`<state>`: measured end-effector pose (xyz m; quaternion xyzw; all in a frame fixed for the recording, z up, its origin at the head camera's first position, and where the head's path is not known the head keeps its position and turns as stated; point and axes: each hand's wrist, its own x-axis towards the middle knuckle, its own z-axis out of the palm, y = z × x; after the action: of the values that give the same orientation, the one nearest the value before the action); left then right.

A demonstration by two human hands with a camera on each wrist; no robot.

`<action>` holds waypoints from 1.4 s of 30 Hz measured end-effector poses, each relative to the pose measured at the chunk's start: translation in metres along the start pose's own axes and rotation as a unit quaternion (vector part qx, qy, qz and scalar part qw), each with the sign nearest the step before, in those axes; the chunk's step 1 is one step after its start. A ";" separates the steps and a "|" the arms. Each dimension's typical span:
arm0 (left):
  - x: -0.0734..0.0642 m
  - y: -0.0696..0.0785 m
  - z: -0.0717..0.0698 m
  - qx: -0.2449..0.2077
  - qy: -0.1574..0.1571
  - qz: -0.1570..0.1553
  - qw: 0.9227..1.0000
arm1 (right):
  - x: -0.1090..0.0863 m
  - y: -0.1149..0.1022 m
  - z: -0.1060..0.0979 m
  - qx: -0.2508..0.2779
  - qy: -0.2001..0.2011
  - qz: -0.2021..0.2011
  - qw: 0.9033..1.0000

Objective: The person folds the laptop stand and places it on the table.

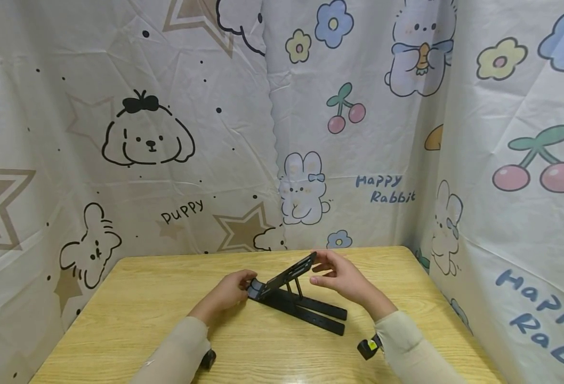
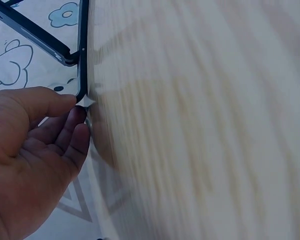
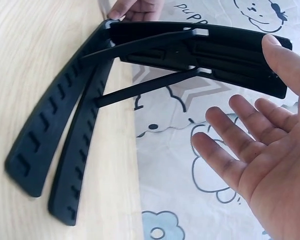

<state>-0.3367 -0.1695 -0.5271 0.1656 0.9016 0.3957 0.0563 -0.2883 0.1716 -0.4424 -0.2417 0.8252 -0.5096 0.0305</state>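
A black folding stand (image 1: 306, 308) rests on the table, its two notched legs (image 3: 45, 135) spread in a narrow V. Its top plate (image 3: 240, 55) is tilted up, with two thin struts (image 3: 145, 87) between plate and legs. At the hinge end, my left hand (image 1: 231, 290) pinches the stand; in the left wrist view the left hand (image 2: 35, 145) has its thumb on the corner and fingers curled beside it. By the plate's raised end is my right hand (image 1: 341, 274). In the right wrist view a thumb (image 3: 270, 42) overlaps that end, while the fingers stay extended, apart from the plate.
The light wooden table (image 1: 143, 320) ends at a printed cloth (image 1: 191, 133) hung behind it and along the right side. A dark wrist device (image 1: 369, 346) with a yellow mark sits under the right sleeve, and another dark one (image 1: 207, 360) by the left sleeve.
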 end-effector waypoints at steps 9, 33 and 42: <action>0.000 -0.001 0.002 0.004 0.007 0.006 1.000 | -0.015 0.021 -0.001 -0.051 -0.010 0.020 0.998; -0.003 0.002 0.002 -0.012 0.020 -0.015 1.000 | -0.058 0.065 0.003 -0.132 -0.056 0.120 0.982; -0.002 0.002 0.004 -0.012 0.021 -0.013 1.000 | -0.060 0.071 0.010 -0.215 -0.057 0.105 0.969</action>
<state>-0.3337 -0.1662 -0.5284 0.1450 0.8998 0.4091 0.0440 -0.2587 0.2148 -0.5202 -0.1833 0.9330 -0.2997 0.0785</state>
